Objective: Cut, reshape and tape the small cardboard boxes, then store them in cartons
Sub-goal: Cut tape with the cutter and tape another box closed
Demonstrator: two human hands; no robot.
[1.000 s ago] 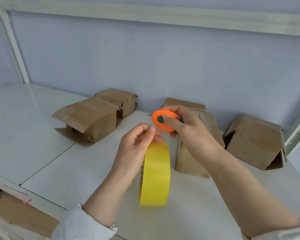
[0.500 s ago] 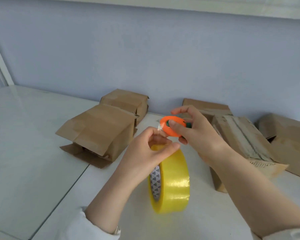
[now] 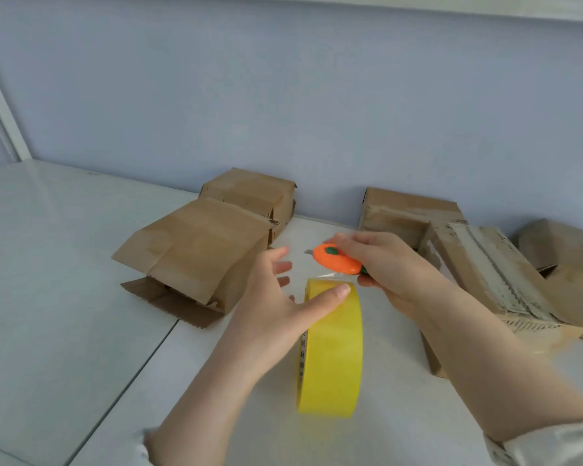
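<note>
Left hand: fingers spread and straight, gripping nothing. The thumb lies along the top edge of the tape roll and steadies it.

Right hand: curled round the cutter, which is orange with a green slider and shows a small blade tip at its left end. It is held just above the roll.

Tape roll: yellow, standing on edge on the tabletop, between the two forearms. A short clear tail of tape appears lifted from its top toward the cutter. Whether it is severed cannot be told.

Open-flapped box: left of the hands, lower flaps splayed on the tabletop, no tape showing.

Rear box: touching the back of the open-flapped box, near the wall, closed on the sides that show.

Middle box: behind the right hand, against the wall, partly hidden.

Long box: just right of the right forearm, tilted, with a worn strip of old tape along its upper face.

End box: at the right edge, partly out of view.

Cartons: none in view.

Progress, as judged: early to middle. The step in hand looks like drawing and cutting a length of tape. No box shows a fresh seam that can be made out. All five boxes sit loose on the tabletop, and at least the open-flapped one needs closing and taping. Storing appears wholly undone.
</note>
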